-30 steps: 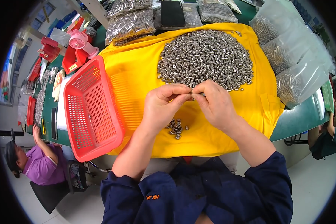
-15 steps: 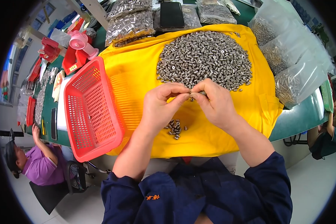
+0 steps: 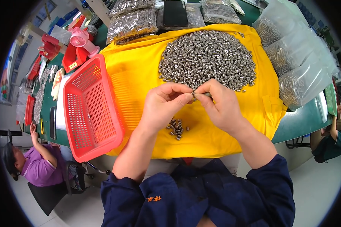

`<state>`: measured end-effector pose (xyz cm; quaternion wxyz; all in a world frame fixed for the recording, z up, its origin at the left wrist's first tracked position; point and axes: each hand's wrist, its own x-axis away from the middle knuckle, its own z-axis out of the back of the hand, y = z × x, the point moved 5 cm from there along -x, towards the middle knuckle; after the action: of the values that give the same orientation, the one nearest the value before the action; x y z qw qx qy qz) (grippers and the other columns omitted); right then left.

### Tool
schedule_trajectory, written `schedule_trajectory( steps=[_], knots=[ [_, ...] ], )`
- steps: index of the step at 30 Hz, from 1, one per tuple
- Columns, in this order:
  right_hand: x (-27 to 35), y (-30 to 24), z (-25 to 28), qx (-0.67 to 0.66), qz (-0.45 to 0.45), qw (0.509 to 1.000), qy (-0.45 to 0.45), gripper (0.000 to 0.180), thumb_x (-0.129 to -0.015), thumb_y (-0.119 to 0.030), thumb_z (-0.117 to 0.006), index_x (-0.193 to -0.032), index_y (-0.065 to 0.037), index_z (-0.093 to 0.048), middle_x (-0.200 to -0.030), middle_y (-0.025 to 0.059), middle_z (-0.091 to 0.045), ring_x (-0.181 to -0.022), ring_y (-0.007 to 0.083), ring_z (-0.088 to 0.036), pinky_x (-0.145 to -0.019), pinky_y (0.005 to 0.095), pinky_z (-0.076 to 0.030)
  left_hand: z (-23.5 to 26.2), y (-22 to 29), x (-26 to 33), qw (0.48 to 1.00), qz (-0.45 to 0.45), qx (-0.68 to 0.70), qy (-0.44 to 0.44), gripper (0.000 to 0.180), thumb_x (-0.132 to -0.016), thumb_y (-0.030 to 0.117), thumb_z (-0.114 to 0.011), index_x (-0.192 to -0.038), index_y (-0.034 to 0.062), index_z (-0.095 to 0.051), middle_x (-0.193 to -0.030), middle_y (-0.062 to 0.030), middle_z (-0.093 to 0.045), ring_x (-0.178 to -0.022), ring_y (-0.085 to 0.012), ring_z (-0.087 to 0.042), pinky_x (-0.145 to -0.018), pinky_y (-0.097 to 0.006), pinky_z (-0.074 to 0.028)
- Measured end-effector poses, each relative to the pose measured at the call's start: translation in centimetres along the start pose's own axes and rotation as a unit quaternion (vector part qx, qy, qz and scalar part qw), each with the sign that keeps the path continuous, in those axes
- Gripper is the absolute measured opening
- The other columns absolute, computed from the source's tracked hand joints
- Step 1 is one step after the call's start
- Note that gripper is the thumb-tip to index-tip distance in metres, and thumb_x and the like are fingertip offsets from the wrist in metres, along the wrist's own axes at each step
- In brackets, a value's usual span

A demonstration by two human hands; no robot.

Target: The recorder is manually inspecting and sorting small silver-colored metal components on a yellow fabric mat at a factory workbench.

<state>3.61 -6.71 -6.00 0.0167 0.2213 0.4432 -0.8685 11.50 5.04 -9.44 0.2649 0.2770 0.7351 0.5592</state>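
Sitting at a green tabletop largely covered by a spread yellow cloth, dark blue sleeves coming in from the near edge. Pinching one small silver metal fastener between the fingertips of the left hand and the right hand, both closed on it, just above the middle of the cloth. Lying toward the far edge, just beyond the hands, a wide heap of small silver threaded metal parts; resting near the near edge, beneath the hands, a little cluster of finished silver pieces. Standing on the cloth's left edge, a red perforated plastic basket, tilted. Crowding the right edge, clear plastic bags of silver hardware; along the far edge, more filled clear bags and a black flat phone. Sitting at the far left corner, a small pink fan among red plastic tools. Working beside the left end over a pale floor, another person in a purple shirt.
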Motion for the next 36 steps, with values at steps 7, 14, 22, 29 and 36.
schedule_trajectory(
  steps=[7,14,22,29,36],
  knots=[
    [-0.1,0.0,0.0,0.044,0.046,0.998,0.005,0.008,-0.078,-0.007,-0.056,-0.081,-0.004,-0.049,-0.075,0.0113,-0.055,-0.07,0.0296,-0.055,-0.061,0.0365,-0.044,-0.3,0.4,0.0,0.982,-0.025,-0.181,0.046,0.013,-0.078,0.004,-0.063,-0.09,0.0003,-0.063,-0.081,-0.0049,-0.064,-0.074,-0.0104,-0.059,-0.067,-0.023,-0.048],
    [-0.4,0.3,0.0,0.052,0.065,0.996,-0.007,0.008,-0.078,-0.006,-0.057,-0.08,-0.004,-0.049,-0.073,0.011,-0.056,-0.067,0.0282,-0.056,-0.059,0.0361,-0.044,-0.6,1.7,0.0,0.915,-0.121,-0.386,0.003,0.013,-0.08,0.005,-0.058,-0.092,0.0006,-0.063,-0.079,-0.0065,-0.064,-0.071,-0.0114,-0.06,-0.065,-0.024,-0.048],
    [-0.3,0.4,1.3,-0.05,-0.03,0.998,0.009,0.005,-0.082,-0.007,-0.053,-0.084,-0.002,-0.05,-0.073,0.0106,-0.053,-0.064,0.0221,-0.054,-0.058,0.0291,-0.042,0.2,0.3,0.0,0.995,-0.009,-0.1,0.01,0.017,-0.08,0.0,-0.058,-0.096,-0.0024,-0.062,-0.084,-0.0063,-0.062,-0.073,-0.0101,-0.059,-0.067,-0.02,-0.048],
    [-0.2,0.2,0.3,-0.045,-0.017,0.998,-0.038,0.006,-0.082,-0.009,-0.05,-0.086,-0.004,-0.048,-0.077,0.0121,-0.054,-0.073,0.0308,-0.055,-0.062,0.0366,-0.043,-0.3,0.2,0.0,0.997,-0.015,-0.07,-0.016,0.017,-0.08,-0.001,-0.059,-0.096,-0.0027,-0.062,-0.086,-0.0067,-0.062,-0.076,-0.0112,-0.06,-0.069,-0.021,-0.048],
    [-0.1,-0.1,0.1,0.003,0.025,0.999,-0.019,0.007,-0.079,-0.005,-0.053,-0.083,-0.004,-0.048,-0.075,0.0119,-0.053,-0.073,0.0305,-0.053,-0.063,0.0377,-0.042,-0.1,0.0,-0.1,0.993,-0.02,-0.116,-0.002,0.015,-0.077,0.001,-0.062,-0.092,-0.0004,-0.064,-0.082,-0.0065,-0.063,-0.073,-0.011,-0.059,-0.067,-0.021,-0.047]
  ],
)
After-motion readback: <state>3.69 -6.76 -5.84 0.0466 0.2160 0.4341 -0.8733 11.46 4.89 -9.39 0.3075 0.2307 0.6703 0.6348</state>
